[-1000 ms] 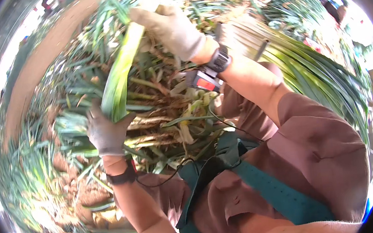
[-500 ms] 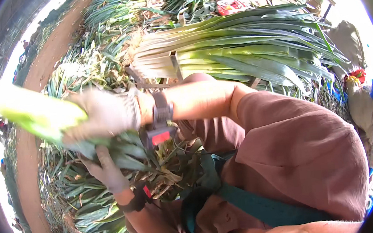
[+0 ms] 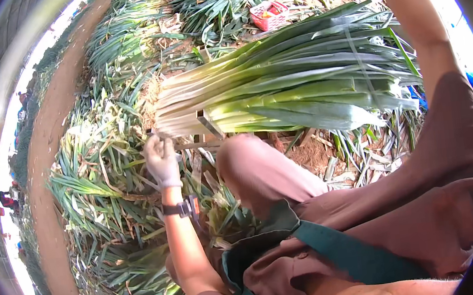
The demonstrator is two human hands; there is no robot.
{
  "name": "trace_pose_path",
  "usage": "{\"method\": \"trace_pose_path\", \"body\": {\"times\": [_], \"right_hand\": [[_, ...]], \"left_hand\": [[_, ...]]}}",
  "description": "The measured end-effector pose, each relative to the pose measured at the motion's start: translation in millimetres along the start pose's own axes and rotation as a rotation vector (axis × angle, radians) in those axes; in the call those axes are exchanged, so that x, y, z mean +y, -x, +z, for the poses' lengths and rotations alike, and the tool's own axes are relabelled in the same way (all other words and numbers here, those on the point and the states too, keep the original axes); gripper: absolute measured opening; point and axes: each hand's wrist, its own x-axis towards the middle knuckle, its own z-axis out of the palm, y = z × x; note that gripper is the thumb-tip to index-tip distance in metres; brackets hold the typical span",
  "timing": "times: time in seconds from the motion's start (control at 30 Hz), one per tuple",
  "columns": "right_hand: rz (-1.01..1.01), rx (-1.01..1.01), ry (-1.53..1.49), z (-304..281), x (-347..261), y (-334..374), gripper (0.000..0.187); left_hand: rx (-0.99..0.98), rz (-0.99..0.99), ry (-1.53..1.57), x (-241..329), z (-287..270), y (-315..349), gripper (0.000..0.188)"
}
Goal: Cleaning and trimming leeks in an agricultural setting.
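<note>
A large heap of leeks [image 3: 276, 84] lies sideways on a low metal rack [image 3: 210, 125], white root ends to the left and green leaves to the right. At the near corner of the root ends is my left hand [image 3: 163, 163] in a pale glove, its fingers bent and bunched. Whether they grip a root end or the rack is too small to tell. My right arm reaches up past the top right edge, so my right hand is out of the picture. A thin pale band [image 3: 358, 59] runs across the leaves.
Beyond the rack stands a red-and-white basket [image 3: 269, 15]. More leeks [image 3: 124, 44] and loose trimmed leaves [image 3: 93, 141] cover the ground to the left, beside a bare dirt path [image 3: 50, 165]. My bent knee [image 3: 249, 157] is close to the rack's near side.
The leek both hands held at the left is out of them. My left hand has moved up to the heap's root ends; my right arm has swung to the upper right, out of view.
</note>
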Motion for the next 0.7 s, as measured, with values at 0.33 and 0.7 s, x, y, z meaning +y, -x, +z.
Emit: {"method": "trace_pose_path", "body": {"times": [0.33, 0.7], "right_hand": [[-0.337, -0.723, 0.002, 256.3, 0.3, 45.0, 0.037], [-0.344, -1.014, -0.162, 313.4, -24.1, 28.0, 0.044]], "left_hand": [[-0.712, 0.359, -0.402, -28.2, 155.7, -148.3, 0.047], [-1.309, 0.341, -0.358, 21.2, 266.2, -138.7, 0.055]]}}
